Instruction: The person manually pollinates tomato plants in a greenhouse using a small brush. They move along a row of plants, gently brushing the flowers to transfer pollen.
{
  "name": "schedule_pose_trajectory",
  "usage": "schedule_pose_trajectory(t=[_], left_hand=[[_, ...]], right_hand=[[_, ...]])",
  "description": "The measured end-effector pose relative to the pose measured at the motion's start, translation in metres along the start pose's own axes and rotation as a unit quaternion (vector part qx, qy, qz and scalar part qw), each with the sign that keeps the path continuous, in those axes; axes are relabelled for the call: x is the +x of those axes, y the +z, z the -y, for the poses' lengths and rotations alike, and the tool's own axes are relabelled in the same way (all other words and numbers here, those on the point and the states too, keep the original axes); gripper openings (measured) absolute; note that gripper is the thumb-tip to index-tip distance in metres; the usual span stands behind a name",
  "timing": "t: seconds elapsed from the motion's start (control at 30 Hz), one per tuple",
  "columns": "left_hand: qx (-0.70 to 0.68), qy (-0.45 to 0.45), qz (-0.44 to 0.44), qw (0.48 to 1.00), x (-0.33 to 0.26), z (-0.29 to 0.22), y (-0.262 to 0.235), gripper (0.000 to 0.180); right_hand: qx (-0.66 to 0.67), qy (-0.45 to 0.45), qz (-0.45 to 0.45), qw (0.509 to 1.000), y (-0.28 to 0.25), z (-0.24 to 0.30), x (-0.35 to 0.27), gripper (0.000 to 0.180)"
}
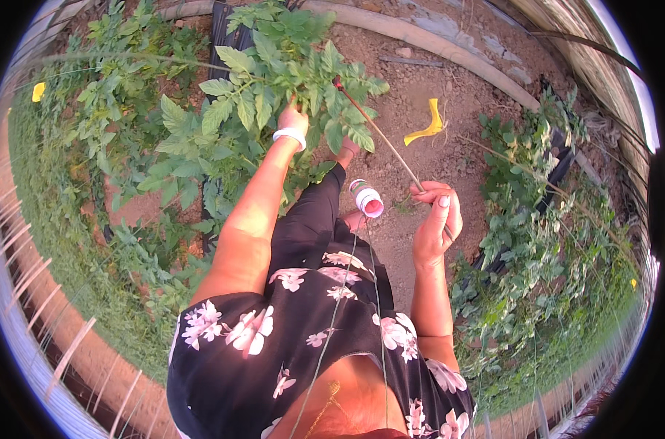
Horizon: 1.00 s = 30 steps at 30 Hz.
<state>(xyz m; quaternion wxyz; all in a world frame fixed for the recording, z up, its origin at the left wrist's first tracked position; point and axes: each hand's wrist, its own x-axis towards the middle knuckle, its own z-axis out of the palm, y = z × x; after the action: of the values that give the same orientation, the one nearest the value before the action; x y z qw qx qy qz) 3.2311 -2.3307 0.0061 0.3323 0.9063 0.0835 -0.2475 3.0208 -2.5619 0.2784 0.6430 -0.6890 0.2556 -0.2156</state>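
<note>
My left hand (pixel 293 118), with a white band (pixel 291 137) at the wrist, reaches in among the leaves of a leafy green tomato-like plant (pixel 255 91). Foliage hides its fingers, so what they touch does not show. My right hand (pixel 436 219) is closed round a thin straight stick (pixel 383 135), pinched between thumb and fingers. The stick slants up and left, and its dark red tip (pixel 339 83) lies beside the plant's right-hand leaves. From a cord around my neck hangs a small pink and white cup (pixel 367 199), between my two arms.
Rows of green plants stand on the left (pixel 135 110) and on the right (pixel 522 256), with a brown soil path (pixel 420 88) between. A yellow strip (pixel 424 124) is near the right hand. Thin strings run through the rows. A pale curved band (pixel 427 40) crosses the far end.
</note>
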Motion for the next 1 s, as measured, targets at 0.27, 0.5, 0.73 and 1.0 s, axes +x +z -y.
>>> schedule_pose_trajectory(t=[0.27,0.5,0.73,1.0], left_hand=[[0.041,0.142,0.17,0.974,-0.124,-0.048,0.005,0.06],[0.274,0.445,0.335,0.784,-0.283,-0.098,0.032,0.042],[0.076,0.257,0.71,0.652,-0.387,-0.111,0.078,0.035],[0.186,0.228,0.732,0.614,-0.426,-0.123,0.129,0.031]], right_hand=[[-0.028,0.051,-0.106,0.993,-0.098,0.016,-0.145,0.027],[-0.009,0.066,-0.212,0.975,-0.161,0.012,-0.237,0.019],[-0.003,0.059,-0.313,0.948,-0.213,0.003,-0.315,0.018],[0.013,0.031,-0.417,0.908,-0.248,0.008,-0.346,0.02]])
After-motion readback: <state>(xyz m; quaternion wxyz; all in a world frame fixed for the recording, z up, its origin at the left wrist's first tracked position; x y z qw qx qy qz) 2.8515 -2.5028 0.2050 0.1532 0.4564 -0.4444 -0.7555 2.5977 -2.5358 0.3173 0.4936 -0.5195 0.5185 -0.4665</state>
